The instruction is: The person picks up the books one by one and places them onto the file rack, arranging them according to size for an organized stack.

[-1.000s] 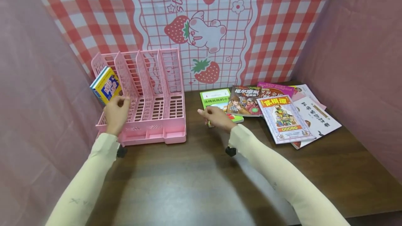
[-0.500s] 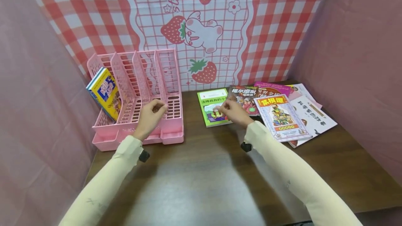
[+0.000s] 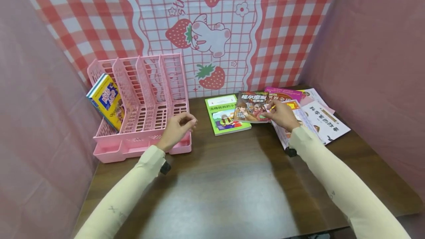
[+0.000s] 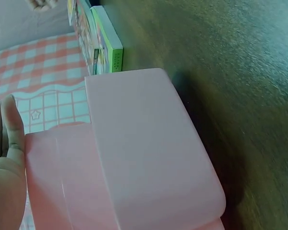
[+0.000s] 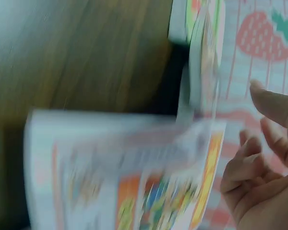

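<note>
Pink slotted rack (image 3: 132,137) upright, left; pale-bordered book (image 5: 129,177) face-up, right.

On the desk (image 3: 212,180) before me, the rack (image 3: 132,137) stands left, a book (image 3: 111,102) leaning in its leftmost slot; to my right lie the other books (image 3: 250,108), partly overlapping, and a cloth (image 3: 237,51) hangs behind

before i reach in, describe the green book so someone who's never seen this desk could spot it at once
On the brown table, find the pink rack at the left. Just to its right, the green book lies flat, partly under a dark-covered book. Unlike its neighbours, it has a bright green border.
</note>
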A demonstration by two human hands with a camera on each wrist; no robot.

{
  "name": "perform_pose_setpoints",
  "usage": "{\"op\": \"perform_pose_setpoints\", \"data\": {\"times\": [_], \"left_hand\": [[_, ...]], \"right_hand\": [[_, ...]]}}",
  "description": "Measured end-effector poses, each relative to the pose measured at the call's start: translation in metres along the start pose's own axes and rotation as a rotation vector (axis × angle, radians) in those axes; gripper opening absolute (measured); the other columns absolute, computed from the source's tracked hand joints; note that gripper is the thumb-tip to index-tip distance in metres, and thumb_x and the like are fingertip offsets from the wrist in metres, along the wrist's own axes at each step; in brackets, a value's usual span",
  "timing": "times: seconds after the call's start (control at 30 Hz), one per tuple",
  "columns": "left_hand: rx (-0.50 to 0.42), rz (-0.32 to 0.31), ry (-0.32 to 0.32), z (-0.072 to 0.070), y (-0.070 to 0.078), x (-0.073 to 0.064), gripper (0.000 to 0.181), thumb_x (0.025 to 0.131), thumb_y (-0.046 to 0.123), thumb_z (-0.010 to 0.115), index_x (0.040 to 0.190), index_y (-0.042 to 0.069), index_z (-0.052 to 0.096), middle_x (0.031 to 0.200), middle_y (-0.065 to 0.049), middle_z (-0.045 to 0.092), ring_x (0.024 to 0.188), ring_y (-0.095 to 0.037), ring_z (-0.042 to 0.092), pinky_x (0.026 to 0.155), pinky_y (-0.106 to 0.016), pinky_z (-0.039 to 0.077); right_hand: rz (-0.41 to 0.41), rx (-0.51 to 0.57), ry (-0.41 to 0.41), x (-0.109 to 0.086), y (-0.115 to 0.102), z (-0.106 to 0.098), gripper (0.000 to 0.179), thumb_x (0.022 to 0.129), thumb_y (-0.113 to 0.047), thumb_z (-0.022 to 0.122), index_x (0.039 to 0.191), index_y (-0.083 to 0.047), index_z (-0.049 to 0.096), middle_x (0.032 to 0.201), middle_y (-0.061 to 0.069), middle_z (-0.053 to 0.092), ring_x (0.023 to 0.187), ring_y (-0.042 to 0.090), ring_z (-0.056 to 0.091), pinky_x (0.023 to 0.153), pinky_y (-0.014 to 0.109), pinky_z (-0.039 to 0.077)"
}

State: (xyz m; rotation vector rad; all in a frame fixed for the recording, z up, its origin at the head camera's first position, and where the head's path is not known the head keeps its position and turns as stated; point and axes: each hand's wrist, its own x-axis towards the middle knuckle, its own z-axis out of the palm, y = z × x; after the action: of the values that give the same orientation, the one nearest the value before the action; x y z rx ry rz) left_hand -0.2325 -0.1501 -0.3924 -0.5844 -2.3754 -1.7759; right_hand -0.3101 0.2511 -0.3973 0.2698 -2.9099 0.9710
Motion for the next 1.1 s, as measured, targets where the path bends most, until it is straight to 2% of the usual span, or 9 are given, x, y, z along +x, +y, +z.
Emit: {"op": "perform_pose_setpoints", "data": {"times": [0.13,0.27,0.33,0.43,0.57,0.67,0.8,0.93,1.1], "left_hand": [[-0.019,0.008,-0.001,0.001,0.006,-0.001,0.015,0.100,0.000,0.064,0.105,-0.014,0.066,0.090,-0.017,0.070,0.080,-0.028,0.068,0.080,-0.058,0.057],[-0.016,0.001,-0.005,0.001,0.004,0.000,0.014,0.100,0.001,0.065,0.104,-0.013,0.066,0.091,-0.017,0.070,0.080,-0.027,0.067,0.078,-0.050,0.060],[-0.014,-0.003,-0.004,0.001,0.004,0.000,0.014,0.100,0.001,0.065,0.104,-0.012,0.067,0.091,-0.018,0.071,0.079,-0.025,0.067,0.076,-0.042,0.061],[-0.014,-0.007,-0.004,0.001,0.003,0.000,0.014,0.099,0.001,0.066,0.104,-0.012,0.067,0.091,-0.018,0.071,0.078,-0.022,0.067,0.072,-0.031,0.060],[-0.017,-0.016,-0.013,0.000,0.002,0.000,0.013,0.100,0.001,0.066,0.104,-0.011,0.067,0.091,-0.017,0.070,0.078,-0.019,0.066,0.070,-0.025,0.057],[-0.007,-0.012,-0.025,0.000,0.003,0.000,0.014,0.100,0.001,0.065,0.104,-0.012,0.067,0.092,-0.017,0.070,0.078,-0.017,0.066,0.070,-0.026,0.057],[0.007,0.001,-0.036,0.000,0.007,0.001,0.012,0.100,0.000,0.065,0.103,-0.011,0.067,0.092,-0.018,0.071,0.077,-0.015,0.066,0.070,-0.026,0.057],[0.007,-0.004,-0.037,0.000,0.009,0.001,0.009,0.100,0.000,0.064,0.101,-0.008,0.068,0.091,-0.017,0.071,0.077,-0.013,0.066,0.071,-0.027,0.057],[0.017,-0.014,-0.044,-0.001,0.008,0.001,0.012,0.100,0.002,0.064,0.103,-0.009,0.068,0.091,-0.015,0.071,0.078,-0.014,0.066,0.071,-0.026,0.057]], "right_hand": [[0.115,-0.095,-0.006,-0.009,0.029,-0.022,0.065,0.089,-0.034,0.081,0.125,0.009,0.050,0.110,0.031,0.059,0.098,0.042,0.057,0.085,0.057,0.048],[0.268,-0.178,-0.069,-0.024,0.055,-0.042,0.093,0.087,-0.045,0.079,0.137,0.019,0.034,0.129,0.048,0.040,0.119,0.060,0.041,0.098,0.071,0.040],[0.331,-0.208,-0.114,-0.031,0.067,-0.049,0.102,0.086,-0.051,0.077,0.137,0.023,0.029,0.127,0.050,0.038,0.118,0.061,0.042,0.097,0.071,0.041],[0.379,-0.203,-0.183,-0.039,0.081,-0.058,0.104,0.087,-0.056,0.075,0.130,0.029,0.034,0.115,0.045,0.049,0.105,0.054,0.051,0.089,0.063,0.049],[0.399,-0.140,-0.238,-0.040,0.096,-0.065,0.089,0.087,-0.053,0.077,0.115,0.026,0.048,0.092,0.025,0.058,0.084,0.035,0.056,0.073,0.040,0.051],[0.394,-0.086,-0.271,-0.038,0.105,-0.068,0.063,0.091,-0.043,0.075,0.094,0.016,0.054,0.077,0.012,0.053,0.069,0.022,0.051,0.060,0.029,0.043],[0.371,0.042,-0.354,-0.036,0.116,-0.071,0.035,0.102,-0.023,0.059,0.074,-0.003,0.050,0.061,-0.001,0.045,0.053,0.009,0.041,0.050,0.023,0.035],[0.326,0.124,-0.404,-0.039,0.129,-0.071,0.032,0.109,-0.015,0.042,0.081,-0.002,0.047,0.060,-0.002,0.045,0.051,0.009,0.041,0.048,0.022,0.036],[0.321,0.303,-0.354,-0.044,0.143,-0.070,0.020,0.109,-0.014,0.044,0.101,0.004,0.043,0.063,-0.004,0.051,0.050,0.006,0.045,0.047,0.022,0.039]]}}
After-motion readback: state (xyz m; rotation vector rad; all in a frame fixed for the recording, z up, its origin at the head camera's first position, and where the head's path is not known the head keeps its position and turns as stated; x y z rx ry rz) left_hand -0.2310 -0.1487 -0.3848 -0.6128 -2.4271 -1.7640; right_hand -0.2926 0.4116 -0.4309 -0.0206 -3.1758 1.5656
